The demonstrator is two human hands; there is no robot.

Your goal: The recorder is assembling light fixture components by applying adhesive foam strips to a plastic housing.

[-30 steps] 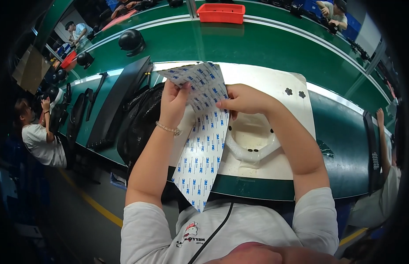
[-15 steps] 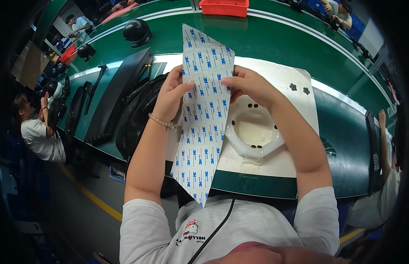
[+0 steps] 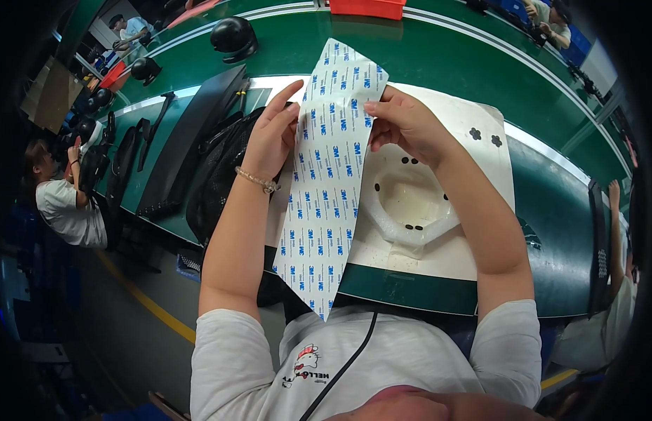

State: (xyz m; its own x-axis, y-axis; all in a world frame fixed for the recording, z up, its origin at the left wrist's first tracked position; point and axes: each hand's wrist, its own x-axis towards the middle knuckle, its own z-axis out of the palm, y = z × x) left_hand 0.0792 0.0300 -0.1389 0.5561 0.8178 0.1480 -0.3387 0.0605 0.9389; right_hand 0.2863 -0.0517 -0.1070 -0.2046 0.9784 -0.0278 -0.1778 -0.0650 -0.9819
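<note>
A long white adhesive-backing sheet (image 3: 319,203) with repeated blue print and pointed ends hangs in front of me. My right hand (image 3: 404,125) pinches its upper right edge between thumb and fingers. My left hand (image 3: 271,137), with a beaded bracelet at the wrist, is beside the upper left edge. Its index finger stretches up and apart from the thumb, whose tip is close to the sheet's edge. Behind the right forearm, a white basin-like fixture (image 3: 410,200) with a padded rim and black oval spots is partly covered by the sheet and arm.
The fixture rests on a white board (image 3: 473,105) bearing two black flower-shaped pieces (image 3: 485,137). Left of it are a black mesh item (image 3: 228,168) and a long black panel (image 3: 193,140). Black helmets (image 3: 234,38) and a red bin (image 3: 368,8) stand farther back. Other people work around the tables.
The sheet's upper end has shifted right and tilted. My left hand has come off its face, with the index finger now stretched out; the right hand keeps its pinch.
</note>
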